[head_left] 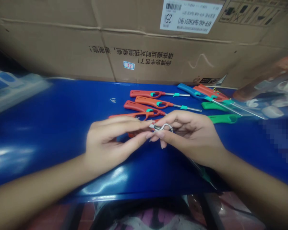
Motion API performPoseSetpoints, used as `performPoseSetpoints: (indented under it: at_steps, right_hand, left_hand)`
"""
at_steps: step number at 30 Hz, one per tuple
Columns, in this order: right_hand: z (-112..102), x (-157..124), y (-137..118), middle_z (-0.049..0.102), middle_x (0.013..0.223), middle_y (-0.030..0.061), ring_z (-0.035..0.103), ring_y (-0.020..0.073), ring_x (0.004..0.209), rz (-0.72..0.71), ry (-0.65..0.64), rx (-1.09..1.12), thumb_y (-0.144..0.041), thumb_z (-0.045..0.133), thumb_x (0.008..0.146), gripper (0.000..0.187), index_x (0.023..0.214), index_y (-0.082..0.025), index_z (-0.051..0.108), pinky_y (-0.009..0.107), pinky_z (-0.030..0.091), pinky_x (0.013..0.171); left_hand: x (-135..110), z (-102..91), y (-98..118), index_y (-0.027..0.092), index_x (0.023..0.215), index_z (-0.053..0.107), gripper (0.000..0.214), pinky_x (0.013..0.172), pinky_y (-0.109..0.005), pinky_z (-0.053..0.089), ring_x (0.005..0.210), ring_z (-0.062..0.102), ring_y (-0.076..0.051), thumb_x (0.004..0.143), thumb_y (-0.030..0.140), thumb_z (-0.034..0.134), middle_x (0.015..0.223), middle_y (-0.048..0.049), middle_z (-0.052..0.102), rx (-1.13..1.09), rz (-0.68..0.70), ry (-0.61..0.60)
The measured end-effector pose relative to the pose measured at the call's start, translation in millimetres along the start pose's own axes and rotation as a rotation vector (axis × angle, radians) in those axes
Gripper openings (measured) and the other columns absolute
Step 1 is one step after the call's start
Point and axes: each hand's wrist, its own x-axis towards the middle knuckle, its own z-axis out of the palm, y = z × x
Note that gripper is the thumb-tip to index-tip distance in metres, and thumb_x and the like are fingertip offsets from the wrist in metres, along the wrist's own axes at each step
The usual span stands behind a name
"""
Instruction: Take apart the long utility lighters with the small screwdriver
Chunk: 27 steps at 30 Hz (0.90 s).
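Observation:
Above the blue table point(50, 137), both hands meet around a small dark cylindrical part point(156, 127) with a whitish end and a thin looped white wire point(168, 126). My left hand point(110, 137) is closed in a pinch at the whitish end. The thumb and fingers of my right hand point(194, 134) pinch the side where the wire is. Fingertips cover some of the part. Just behind the hands lie long-necked lighters: a red lighter point(142, 93), an orange lighter point(148, 101) and others, partly hidden by my fingers.
A blue lighter point(192, 90) lies across red ones at right, near green handles point(222, 119). A large cardboard box point(69, 48) borders the table's back. Clear plastic packaging point(271, 92) sits at right, a blurred pale object point(19, 91) at left. Tiny white bits point(113, 100) lie mid-table.

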Motion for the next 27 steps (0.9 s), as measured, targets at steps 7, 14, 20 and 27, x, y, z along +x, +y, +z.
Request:
performPoseSetpoints:
  at_steps: [7,14,20,27]
  right_hand:
    - [-0.2,4.6,-1.3,0.066,0.069,-0.0053,0.058,0.0055,0.058,0.033,-0.09,0.029,-0.017,0.066,0.091,0.005,0.093,-0.019,0.062,0.018,0.048,0.055]
    - [2.4,2.2,-4.5,0.064,0.086,-0.0022,0.054,0.0056,0.069,-0.007,-0.098,-0.086,-0.023,0.057,0.098,0.006,0.097,-0.018,0.061,0.018,0.046,0.061]
    - [3.1,1.8,-4.5,0.059,0.078,-0.0044,0.049,0.0047,0.062,-0.001,-0.102,-0.07,-0.02,0.055,0.099,0.008,0.094,-0.018,0.06,0.018,0.042,0.055]
    - [2.9,-0.3,-3.4,0.059,0.081,-0.0045,0.048,0.004,0.062,-0.038,-0.118,-0.053,-0.017,0.053,0.1,0.008,0.095,-0.018,0.059,0.018,0.039,0.053]
  left_hand:
    - [4.7,1.2,2.5,0.029,0.105,0.078,0.025,0.066,-0.026,0.065,0.074,0.075,-0.015,0.082,0.019,0.08,0.094,0.0006,0.08,-0.13,-0.078,-0.056]
    - [0.5,1.3,2.2,0.023,0.108,0.077,0.03,0.077,-0.022,0.063,0.08,0.075,-0.013,0.079,0.014,0.083,0.093,-0.0001,0.081,-0.047,0.057,-0.04]
    - [-1.5,2.5,3.4,0.021,0.106,0.078,0.028,0.078,-0.021,0.064,0.082,0.076,-0.014,0.08,0.012,0.081,0.095,-0.0024,0.081,-0.028,0.082,-0.044]
    - [-1.5,2.4,3.6,0.02,0.107,0.077,0.029,0.078,-0.021,0.064,0.081,0.076,-0.014,0.08,0.01,0.08,0.097,-0.0032,0.081,-0.041,0.085,-0.056]
